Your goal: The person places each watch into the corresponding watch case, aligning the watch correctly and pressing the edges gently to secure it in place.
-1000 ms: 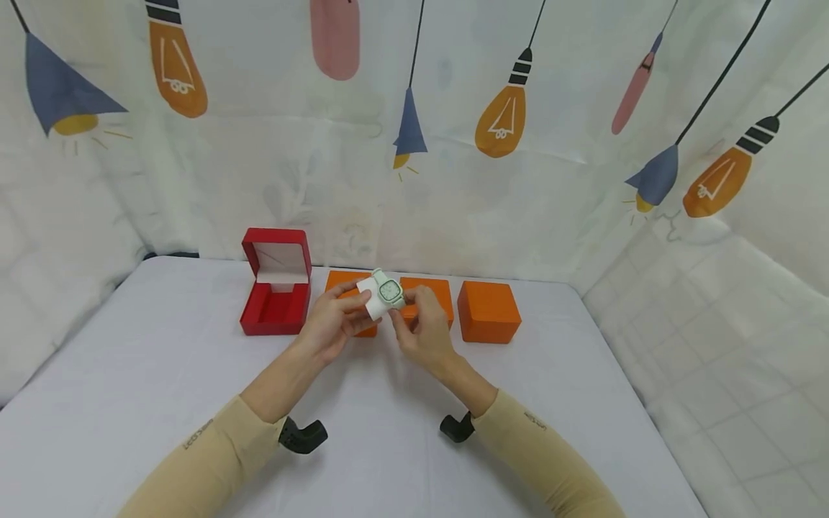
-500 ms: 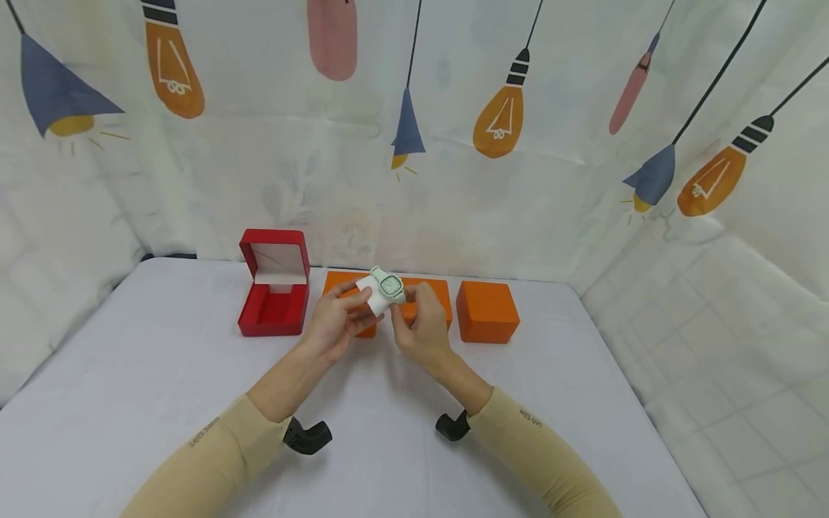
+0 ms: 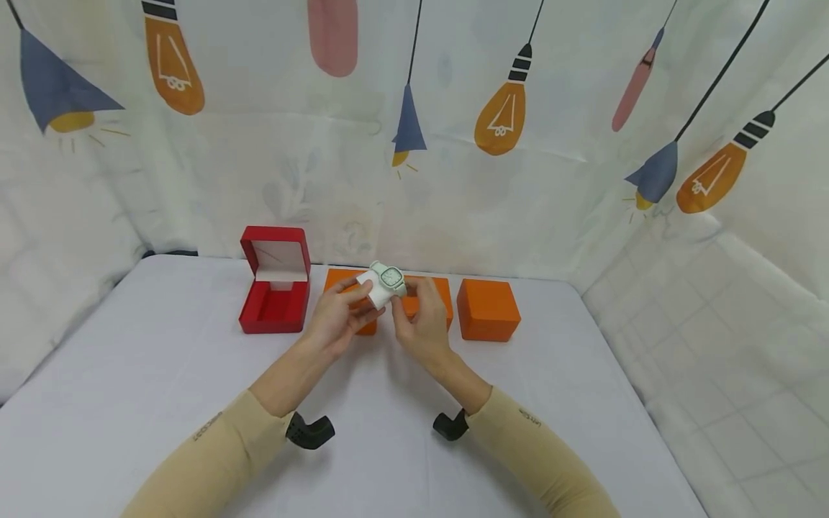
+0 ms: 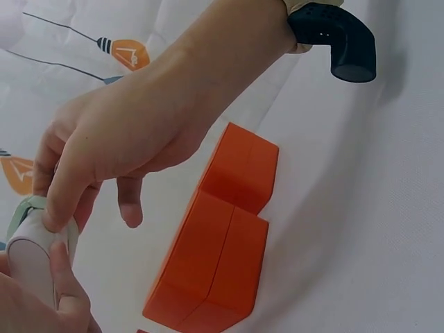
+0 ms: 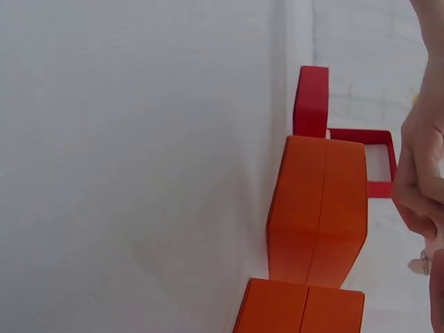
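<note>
A pale green watch [image 3: 391, 277] sits around a white cushion [image 3: 377, 298], held up above the table in front of the orange boxes. My left hand [image 3: 332, 318] grips the cushion from the left, thumb on its near side. On the other side my right hand [image 3: 422, 322] pinches the watch strap and cushion end between thumb and fingers. The left wrist view shows the cushion's rounded end [image 4: 29, 267], with a bit of strap [image 4: 24, 210] behind it. How the strap is fastened is hidden by the fingers. In the right wrist view the watch is mostly out of frame.
An open red box [image 3: 272, 324] with a white-lined lid stands at the back left. Two orange boxes [image 3: 334, 276] [image 3: 443, 296] stand partly behind the hands. A third orange box [image 3: 488, 311] is to their right. A printed curtain [image 3: 259, 165] hangs behind the white table [image 3: 382, 460].
The watch and cushion have risen slightly and turned a little in the hands. Both hands keep their hold, with the right fingers shifting slightly at the strap.
</note>
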